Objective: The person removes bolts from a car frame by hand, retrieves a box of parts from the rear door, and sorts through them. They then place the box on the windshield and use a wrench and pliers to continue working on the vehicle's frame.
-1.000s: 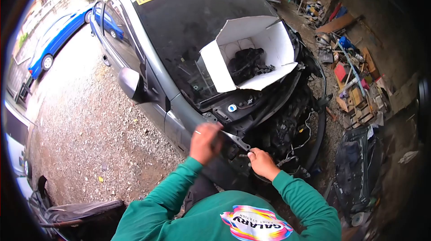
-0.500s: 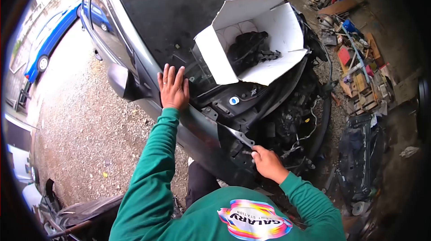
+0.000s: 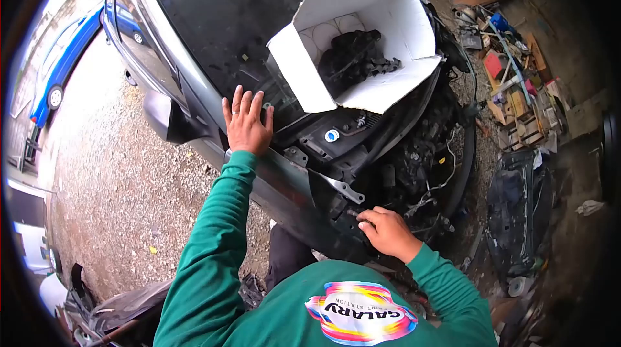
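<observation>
My left hand (image 3: 248,120) lies flat with fingers spread on the grey car's fender (image 3: 259,182), close to the windshield's lower corner. At the front end of the fender is my right hand (image 3: 387,232), its fingers curled at the edge below a metal bracket (image 3: 346,188); what they grip, if anything, is hidden. An open white cardboard box (image 3: 404,30) sits over the windshield base and engine bay, with black parts (image 3: 352,59) inside. Between the box and the fender a blue and white cap (image 3: 332,135) shows.
A side mirror (image 3: 162,116) sticks out left of the fender. Exposed wiring (image 3: 440,185) hangs at the car's front. Wood and scrap (image 3: 517,95) lie on the right, with a black panel (image 3: 517,217) below. A blue car (image 3: 65,65) stands at the far left.
My right hand has moved slightly down and left, off the bracket to the edge below it. My left hand stays on the fender. The view has shifted a little.
</observation>
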`<state>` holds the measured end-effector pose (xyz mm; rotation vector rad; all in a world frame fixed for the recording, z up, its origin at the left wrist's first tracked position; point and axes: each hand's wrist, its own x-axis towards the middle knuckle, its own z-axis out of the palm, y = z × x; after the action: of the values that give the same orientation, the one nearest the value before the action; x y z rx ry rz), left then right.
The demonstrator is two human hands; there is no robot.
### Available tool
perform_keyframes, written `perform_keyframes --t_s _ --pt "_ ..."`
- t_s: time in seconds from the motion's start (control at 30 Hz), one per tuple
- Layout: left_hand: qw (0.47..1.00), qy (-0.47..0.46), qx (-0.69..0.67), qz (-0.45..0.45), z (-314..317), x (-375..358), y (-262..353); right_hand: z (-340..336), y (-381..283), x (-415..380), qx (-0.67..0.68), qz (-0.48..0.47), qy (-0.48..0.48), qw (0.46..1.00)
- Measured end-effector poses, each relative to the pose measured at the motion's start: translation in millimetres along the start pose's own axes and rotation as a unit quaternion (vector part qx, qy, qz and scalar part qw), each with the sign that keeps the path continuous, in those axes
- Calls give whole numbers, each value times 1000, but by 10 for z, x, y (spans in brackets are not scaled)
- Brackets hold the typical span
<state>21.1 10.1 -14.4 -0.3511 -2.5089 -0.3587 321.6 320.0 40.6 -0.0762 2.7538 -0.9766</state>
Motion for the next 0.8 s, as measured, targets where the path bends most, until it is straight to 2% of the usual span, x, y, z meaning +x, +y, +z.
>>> perform_keyframes --t_s 0.1,0.2,0.37,0.5,0.57,0.8 --pt "1000 -1 1 -10 6 -52 71 -48 -31 8 7 2 -16 1000" --pt "1000 -8 13 -13 3 -24 104 -43 -73 -5 40 46 -44 997" --pt "1000 -16 20 -4 32 -16 108 120 83 21 28 18 7 999" --pt "999 -37 39 -4 49 5 132 152 86 70 45 47 10 998" --pt "998 -44 44 3 62 4 133 45 12 87 18 78 -22 997" --pt "996 -63 61 11 93 16 150 4 -19 37 6 56 16 998"
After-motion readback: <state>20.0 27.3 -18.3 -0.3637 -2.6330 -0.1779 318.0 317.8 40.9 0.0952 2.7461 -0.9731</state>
